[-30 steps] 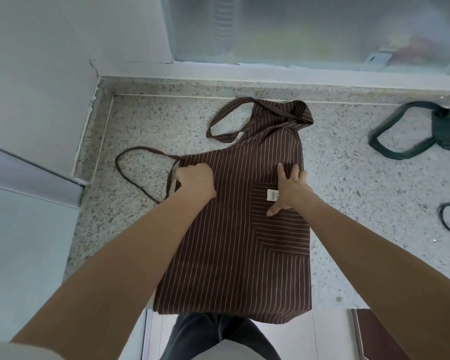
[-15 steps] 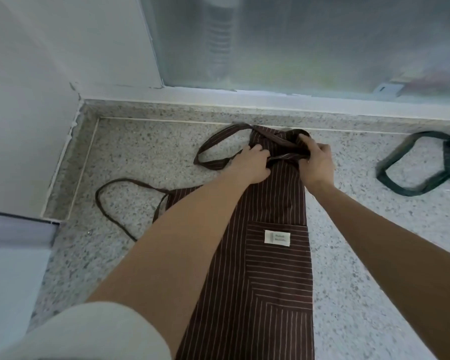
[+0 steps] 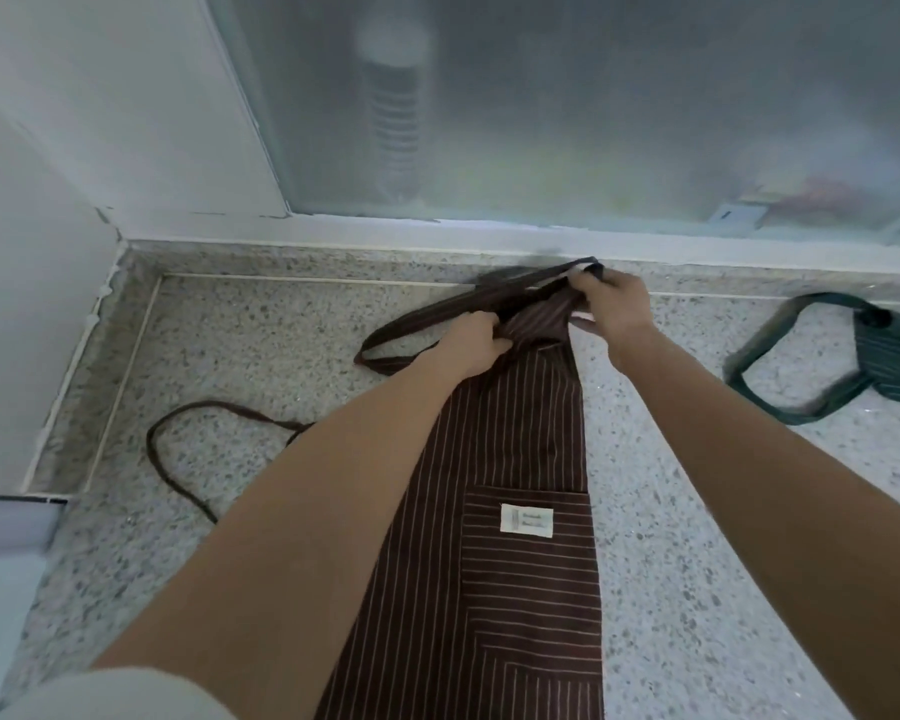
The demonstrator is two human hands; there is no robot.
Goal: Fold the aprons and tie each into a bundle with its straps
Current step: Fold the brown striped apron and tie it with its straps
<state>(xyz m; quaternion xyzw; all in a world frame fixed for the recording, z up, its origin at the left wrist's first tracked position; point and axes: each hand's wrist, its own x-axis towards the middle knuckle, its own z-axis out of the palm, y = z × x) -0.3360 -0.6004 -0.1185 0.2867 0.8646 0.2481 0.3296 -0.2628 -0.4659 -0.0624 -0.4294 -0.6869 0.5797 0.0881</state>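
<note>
Gripping one brown apron's (image 3: 510, 459) top, two hands: left (image 3: 471, 345), right (image 3: 617, 309).

Two aprons (image 3: 515, 459) (image 3: 892, 356), two hands (image 3: 476, 340) (image 3: 617, 309)

A brown pinstriped apron (image 3: 515, 459) lies folded lengthwise on a speckled stone counter, its pocket with a white label (image 3: 526, 520) facing up, bib end bunched and lifted, neck loop (image 3: 411, 332) trailing left, a thin waist strap (image 3: 178, 449) curling beside it. A green striped apron (image 3: 894, 366) lies crumpled well apart at right, its loop spread open.
</note>
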